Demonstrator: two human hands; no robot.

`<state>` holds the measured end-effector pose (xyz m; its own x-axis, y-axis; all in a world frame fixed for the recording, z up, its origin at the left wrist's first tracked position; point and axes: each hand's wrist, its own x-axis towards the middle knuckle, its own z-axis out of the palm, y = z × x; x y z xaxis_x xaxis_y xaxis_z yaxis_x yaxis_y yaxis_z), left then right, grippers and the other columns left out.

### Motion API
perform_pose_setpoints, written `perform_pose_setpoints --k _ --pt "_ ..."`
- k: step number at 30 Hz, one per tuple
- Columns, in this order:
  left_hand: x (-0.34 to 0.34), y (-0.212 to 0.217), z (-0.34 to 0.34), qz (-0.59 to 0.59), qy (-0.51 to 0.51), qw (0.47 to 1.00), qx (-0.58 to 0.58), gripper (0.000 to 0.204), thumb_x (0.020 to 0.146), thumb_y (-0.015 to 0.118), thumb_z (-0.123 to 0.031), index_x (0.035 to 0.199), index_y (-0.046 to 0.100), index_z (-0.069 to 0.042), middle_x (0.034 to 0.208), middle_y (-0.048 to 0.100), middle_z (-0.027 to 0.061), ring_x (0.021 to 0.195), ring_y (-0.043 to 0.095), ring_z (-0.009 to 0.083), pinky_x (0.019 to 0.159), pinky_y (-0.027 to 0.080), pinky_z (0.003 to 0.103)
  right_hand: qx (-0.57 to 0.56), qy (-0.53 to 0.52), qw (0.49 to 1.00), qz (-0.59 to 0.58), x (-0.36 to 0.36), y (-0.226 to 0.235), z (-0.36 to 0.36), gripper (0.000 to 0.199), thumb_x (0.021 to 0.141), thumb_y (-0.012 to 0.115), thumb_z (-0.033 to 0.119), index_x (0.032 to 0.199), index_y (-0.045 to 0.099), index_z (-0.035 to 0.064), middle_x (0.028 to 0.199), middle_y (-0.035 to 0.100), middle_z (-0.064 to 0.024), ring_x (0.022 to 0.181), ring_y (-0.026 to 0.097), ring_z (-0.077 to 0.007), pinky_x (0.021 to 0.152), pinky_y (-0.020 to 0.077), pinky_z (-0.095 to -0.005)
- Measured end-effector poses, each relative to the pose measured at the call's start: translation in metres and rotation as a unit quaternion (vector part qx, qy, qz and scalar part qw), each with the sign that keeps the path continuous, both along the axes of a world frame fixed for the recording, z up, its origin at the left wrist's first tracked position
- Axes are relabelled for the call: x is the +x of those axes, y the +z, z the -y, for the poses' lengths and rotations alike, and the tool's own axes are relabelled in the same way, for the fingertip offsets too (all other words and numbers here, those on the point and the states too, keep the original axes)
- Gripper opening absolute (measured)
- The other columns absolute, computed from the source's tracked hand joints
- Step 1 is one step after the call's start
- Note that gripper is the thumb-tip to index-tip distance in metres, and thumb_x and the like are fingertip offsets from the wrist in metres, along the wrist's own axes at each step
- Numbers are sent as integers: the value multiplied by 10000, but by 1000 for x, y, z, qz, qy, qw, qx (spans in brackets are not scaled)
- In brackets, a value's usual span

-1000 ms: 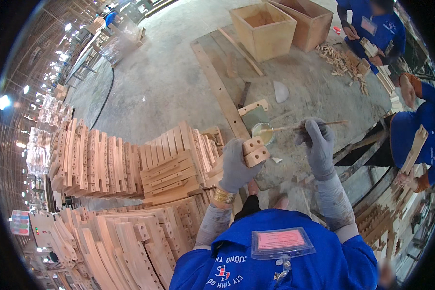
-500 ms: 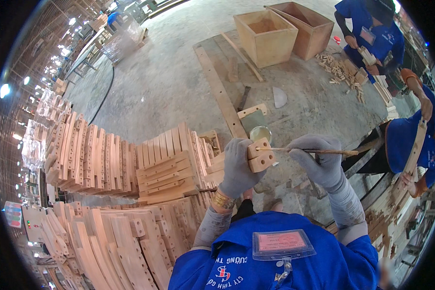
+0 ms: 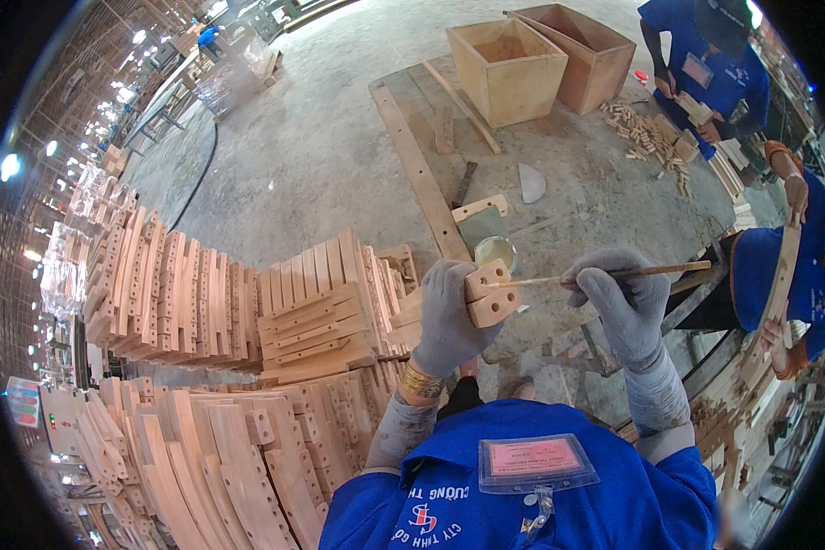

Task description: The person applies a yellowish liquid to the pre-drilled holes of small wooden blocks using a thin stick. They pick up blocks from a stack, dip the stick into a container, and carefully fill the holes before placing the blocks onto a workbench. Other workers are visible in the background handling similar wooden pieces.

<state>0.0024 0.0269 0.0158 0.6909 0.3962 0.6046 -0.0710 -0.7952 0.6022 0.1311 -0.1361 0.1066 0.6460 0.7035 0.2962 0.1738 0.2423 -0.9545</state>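
Note:
My left hand (image 3: pixel 451 316), in a grey glove, is closed around wooden pieces (image 3: pixel 492 293) whose end faces have drilled holes. Two such ends show, one above the other, toward my right hand. Between the fingers of my gloved right hand (image 3: pixel 625 298) is a thin wooden stick (image 3: pixel 674 269). Its tip points left and lies at or just in front of the drilled ends; whether it touches I cannot tell. A round container with pale contents (image 3: pixel 495 254) stands just beyond my left hand, beside a holed wooden block (image 3: pixel 479 209).
Stacks of drilled wooden parts (image 3: pixel 174 293) fill the left side. On the work surface lie a hammer (image 3: pixel 465 185), a pale half-disc (image 3: pixel 532 183) and a dowel pile (image 3: pixel 646 137). Two wooden boxes (image 3: pixel 509 87) stand at the back. Two co-workers in blue (image 3: pixel 720 82) handle wood at right.
My right hand has drawn back to the right with the stick, whose tip has come away from the upper hole. My left hand still holds the wooden pieces, barely moved.

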Motion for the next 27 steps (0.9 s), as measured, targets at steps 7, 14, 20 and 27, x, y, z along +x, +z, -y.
perform_pose_setpoints --k 7,14,20,27 --pt "-3 5 0 18 -3 1000 -2 542 612 807 -129 1025 468 -40 905 515 107 802 520 268 716 429 360 -37 58 993 93 6 6 10 63 816 633 12 873 623 -14 724 647 -69 631 622 -107 550 485 -222" --pt "-1 7 -1 23 -10 1000 11 540 612 806 -134 1026 472 -43 903 527 105 815 528 268 722 432 363 -38 65 970 230 4 12 0 107 767 702 45 841 627 25 684 639 -70 602 626 -136 529 469 -251" --pt "0 11 -3 19 -8 1000 23 549 607 812 -143 1028 474 -42 909 527 105 825 528 278 738 430 372 -40 86 958 271 7 23 -4 134 755 712 62 848 623 26 696 646 -87 606 638 -158 535 476 -261" --pt "0 10 -4 6 1 1000 28 560 603 817 -149 1029 469 -42 929 517 117 863 521 296 767 426 390 -39 63 975 208 3 16 -2 115 789 688 59 876 627 17 739 652 -90 643 639 -141 558 483 -258"
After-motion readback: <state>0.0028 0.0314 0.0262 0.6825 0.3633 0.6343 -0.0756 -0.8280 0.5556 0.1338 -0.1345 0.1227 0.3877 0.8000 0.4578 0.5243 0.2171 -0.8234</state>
